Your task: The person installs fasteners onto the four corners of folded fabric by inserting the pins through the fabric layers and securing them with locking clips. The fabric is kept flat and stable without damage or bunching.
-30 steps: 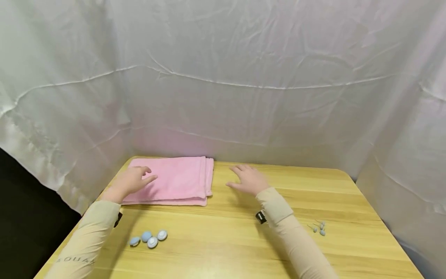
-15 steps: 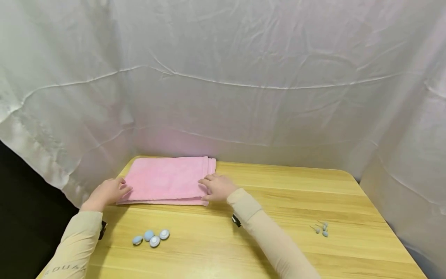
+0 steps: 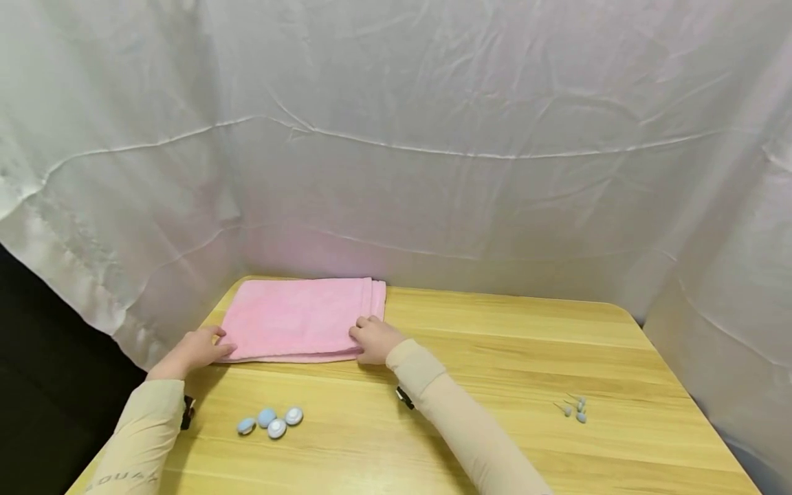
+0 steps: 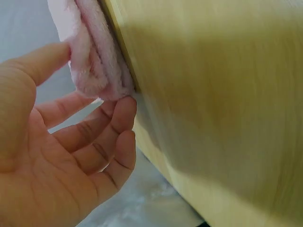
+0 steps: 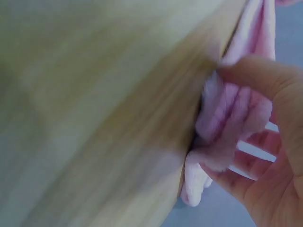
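Note:
A folded pink plush towel (image 3: 297, 316) lies at the back left of the wooden table, its layers showing along the near edge. At its near left corner is my left hand (image 3: 196, 349); in the left wrist view the thumb (image 4: 49, 59) meets the front of the folds and the curled fingers touch the side and underside. My right hand (image 3: 376, 340) holds the near right corner. In the right wrist view its thumb (image 5: 251, 73) sits low by the tabletop and its fingers curl around the side, partly hidden by the towel (image 5: 227, 113).
Several round blue and white knob-like pieces (image 3: 276, 429) lie on the table (image 3: 495, 357) nearer the front left. On the right are several small blue-grey pieces (image 3: 580, 416), some with thin stems. Pale curtains (image 3: 433, 206) hang behind and beside the table.
From above the towel and the table, both hands have come down to the towel's near corners. The right hand moved left, the left hand left and nearer. The towel stays in place.

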Motion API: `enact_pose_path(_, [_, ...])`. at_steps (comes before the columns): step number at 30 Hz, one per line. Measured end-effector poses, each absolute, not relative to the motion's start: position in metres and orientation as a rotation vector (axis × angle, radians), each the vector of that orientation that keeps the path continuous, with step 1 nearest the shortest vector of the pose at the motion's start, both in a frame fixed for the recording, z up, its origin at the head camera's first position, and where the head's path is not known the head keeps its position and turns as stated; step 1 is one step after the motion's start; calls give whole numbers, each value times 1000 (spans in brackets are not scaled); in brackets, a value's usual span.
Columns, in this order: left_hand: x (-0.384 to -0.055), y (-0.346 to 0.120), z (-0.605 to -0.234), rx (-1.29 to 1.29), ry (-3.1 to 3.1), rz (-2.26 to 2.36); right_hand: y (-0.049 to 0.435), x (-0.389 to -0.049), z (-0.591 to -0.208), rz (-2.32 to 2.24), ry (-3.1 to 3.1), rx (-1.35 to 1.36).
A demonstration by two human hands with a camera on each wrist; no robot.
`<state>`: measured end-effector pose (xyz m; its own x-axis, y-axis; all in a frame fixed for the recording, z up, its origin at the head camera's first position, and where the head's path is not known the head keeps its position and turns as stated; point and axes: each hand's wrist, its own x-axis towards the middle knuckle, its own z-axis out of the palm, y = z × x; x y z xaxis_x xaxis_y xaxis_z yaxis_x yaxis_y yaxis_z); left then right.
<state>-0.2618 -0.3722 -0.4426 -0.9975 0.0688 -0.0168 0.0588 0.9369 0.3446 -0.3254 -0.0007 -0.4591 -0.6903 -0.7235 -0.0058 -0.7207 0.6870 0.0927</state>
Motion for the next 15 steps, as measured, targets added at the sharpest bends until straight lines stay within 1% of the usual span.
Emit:
enact_pose_path(9, [-262, -370, -448, 82, 3061, 637, -7, -324, -466, -158, -2778, 1177])
enact_pose_path(15, [-262, -368, -446, 58, 3047, 649, -7, -322, -461, -97, -2931, 1150])
